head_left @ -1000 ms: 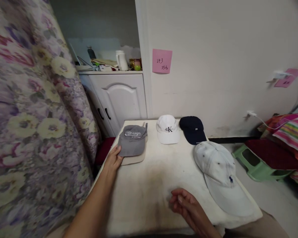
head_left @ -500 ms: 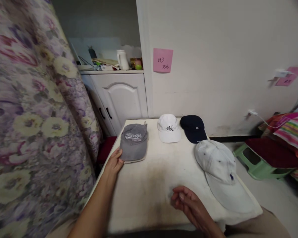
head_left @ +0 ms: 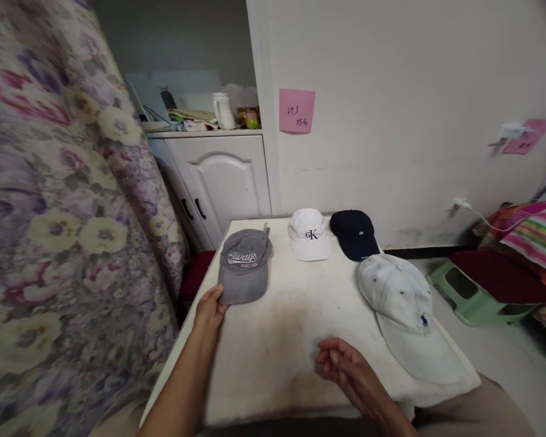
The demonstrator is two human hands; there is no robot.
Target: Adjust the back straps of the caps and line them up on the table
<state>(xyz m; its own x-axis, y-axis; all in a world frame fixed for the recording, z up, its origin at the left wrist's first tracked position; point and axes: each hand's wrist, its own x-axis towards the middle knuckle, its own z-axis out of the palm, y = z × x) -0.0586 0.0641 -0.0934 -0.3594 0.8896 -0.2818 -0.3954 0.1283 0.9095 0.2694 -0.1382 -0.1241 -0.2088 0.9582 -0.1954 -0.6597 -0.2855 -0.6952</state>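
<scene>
My left hand (head_left: 210,309) grips the brim of a grey cap (head_left: 244,266) with white lettering, at the left side of a small white table (head_left: 277,340). The cap lies on top of a beige cap that is almost hidden under it. My right hand (head_left: 346,367) rests near the table's front edge with its fingers loosely curled and nothing in them. A white cap with a black logo (head_left: 309,233) and a dark navy cap (head_left: 353,234) lie at the back. A pale blue cap (head_left: 403,303) lies at the right, brim toward me.
A floral curtain or bedcover (head_left: 50,230) hangs close along the left. A white cabinet (head_left: 218,179) with clutter on top stands behind the table. A pink note (head_left: 296,111) is stuck on the wall. A green stool (head_left: 464,294) and striped bedding (head_left: 532,243) are at the right.
My left hand has drawn the grey cap toward me until it covers the beige cap beneath. My right hand has stayed almost still.
</scene>
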